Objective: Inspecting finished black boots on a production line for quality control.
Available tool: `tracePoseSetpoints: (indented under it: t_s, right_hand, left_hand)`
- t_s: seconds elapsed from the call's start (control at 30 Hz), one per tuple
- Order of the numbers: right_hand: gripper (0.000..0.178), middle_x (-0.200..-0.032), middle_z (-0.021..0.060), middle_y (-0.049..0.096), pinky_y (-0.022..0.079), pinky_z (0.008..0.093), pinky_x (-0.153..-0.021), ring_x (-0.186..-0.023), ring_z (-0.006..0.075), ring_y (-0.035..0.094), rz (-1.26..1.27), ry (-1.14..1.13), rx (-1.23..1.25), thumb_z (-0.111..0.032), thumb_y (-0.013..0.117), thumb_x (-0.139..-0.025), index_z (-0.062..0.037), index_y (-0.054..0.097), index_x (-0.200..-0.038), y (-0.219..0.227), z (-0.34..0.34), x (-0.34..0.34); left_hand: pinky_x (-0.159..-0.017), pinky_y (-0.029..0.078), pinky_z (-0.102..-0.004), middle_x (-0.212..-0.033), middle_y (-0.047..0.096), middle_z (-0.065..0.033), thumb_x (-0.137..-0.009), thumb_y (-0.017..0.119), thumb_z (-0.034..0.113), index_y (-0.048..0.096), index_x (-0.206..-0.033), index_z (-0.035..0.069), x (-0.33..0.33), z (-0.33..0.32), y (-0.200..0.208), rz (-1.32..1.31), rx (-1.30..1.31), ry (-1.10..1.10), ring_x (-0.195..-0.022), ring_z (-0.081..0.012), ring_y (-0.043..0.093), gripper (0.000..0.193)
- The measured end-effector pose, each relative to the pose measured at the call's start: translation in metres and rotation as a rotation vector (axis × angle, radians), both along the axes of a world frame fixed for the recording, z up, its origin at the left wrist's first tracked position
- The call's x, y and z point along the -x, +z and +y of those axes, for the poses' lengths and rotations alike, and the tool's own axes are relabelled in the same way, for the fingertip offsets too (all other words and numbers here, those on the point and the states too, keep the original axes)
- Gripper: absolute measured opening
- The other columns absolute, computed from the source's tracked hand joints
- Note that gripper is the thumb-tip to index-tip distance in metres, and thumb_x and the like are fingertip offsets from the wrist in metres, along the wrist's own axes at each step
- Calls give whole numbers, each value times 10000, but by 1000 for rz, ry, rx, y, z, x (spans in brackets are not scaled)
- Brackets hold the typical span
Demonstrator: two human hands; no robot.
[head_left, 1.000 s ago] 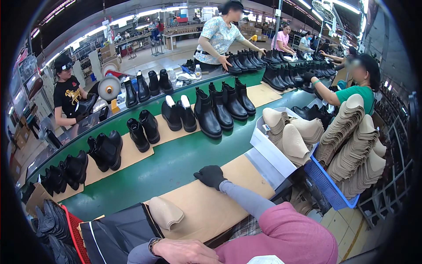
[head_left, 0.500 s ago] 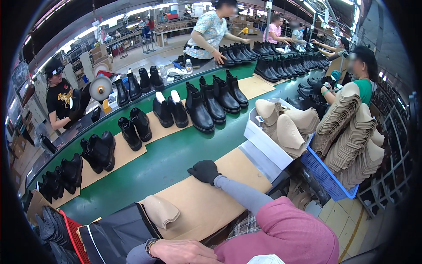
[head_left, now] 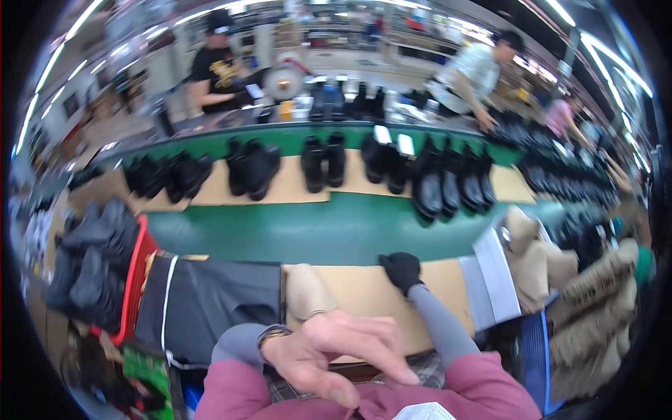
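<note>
My bare left hand (head_left: pixel 343 346), with a band on its wrist, hovers low in front of my chest; its fingers stretch to the right, thumb apart, and it holds nothing. My right hand (head_left: pixel 402 273), in a black glove, rests on the far edge of a cardboard sheet (head_left: pixel 437 294). Its fingers look curled in, with nothing visible in them. Between the cardboard's left end and my left hand lies a small stack of curved beige board pieces (head_left: pixel 306 287), partly covered by that hand. A black sheet (head_left: pixel 224 294) with a white stripe adjoins it on the left.
Black boots (head_left: pixel 255 168) line the green bench (head_left: pixel 266 234) on cardboard strips. A red basket (head_left: pixel 143 269) of dark pieces stands left. At right are a white box (head_left: pixel 493 269) and a blue basket (head_left: pixel 535 364) near stacked beige pieces. Co-workers stand across the bench.
The view has swung left and is blurred. My left hand has lifted from near my chest, its fingers now spreading apart. My right hand stays on the cardboard.
</note>
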State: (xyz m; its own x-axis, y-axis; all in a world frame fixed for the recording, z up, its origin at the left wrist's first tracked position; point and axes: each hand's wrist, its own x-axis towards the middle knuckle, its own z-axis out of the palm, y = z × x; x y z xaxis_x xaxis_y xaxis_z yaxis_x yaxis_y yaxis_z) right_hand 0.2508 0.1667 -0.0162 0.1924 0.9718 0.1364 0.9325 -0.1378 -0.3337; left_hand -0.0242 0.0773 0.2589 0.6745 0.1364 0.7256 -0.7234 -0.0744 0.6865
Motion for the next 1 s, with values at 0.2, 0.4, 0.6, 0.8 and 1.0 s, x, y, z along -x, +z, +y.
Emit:
tracePoseSetpoints:
  t_s: [0.2, 0.4, 0.6, 0.8, 1.0]
  right_hand:
    - [513, -847, 164, 676, 474, 479, -741, -829, 361, 634, -66, -14, 99, -510, 477, -876, -62, 707, -781, 17, 1, 12]
    - [514, -818, 175, 671, 476, 484, -725, -804, 372, 634, -82, -19, 80, -508, 489, -873, -56, 705, -761, 17, 6, 17]
    - [518, -795, 175, 666, 477, 475, -696, -770, 365, 635, -111, 5, 19, -508, 498, -870, -50, 700, -738, 5, 4, 2]
    - [509, -802, 181, 663, 475, 475, -689, -770, 368, 632, -85, 6, 17, -499, 505, -869, -45, 689, -730, 16, 3, 14]
    - [503, -774, 190, 655, 468, 485, -681, -759, 377, 626, -43, -22, -18, -493, 524, -866, -41, 675, -706, 11, 0, 9]
  left_hand:
    - [-754, 452, -357, -938, 626, -135, -903, 635, 294, 637, -1057, -54, 21, -6, -7, -238, 40, 106, -856, -249, 556, 381]
    - [-743, 404, -300, -884, 599, -43, -896, 652, 168, 625, -964, 9, 28, -7, -6, -279, 124, 205, -833, -168, 515, 175]
    - [-760, 392, -293, -873, 564, -26, -908, 613, 174, 588, -933, 30, 34, -11, -5, -255, 271, 137, -833, -153, 484, 148]
    - [-747, 384, -304, -848, 531, -31, -903, 616, 190, 588, -916, 40, 32, -8, -2, -369, 129, 173, -819, -168, 475, 154]
    - [-725, 379, -302, -835, 536, -26, -894, 634, 165, 584, -893, 44, 34, -10, -4, -411, 145, 269, -801, -165, 462, 131]
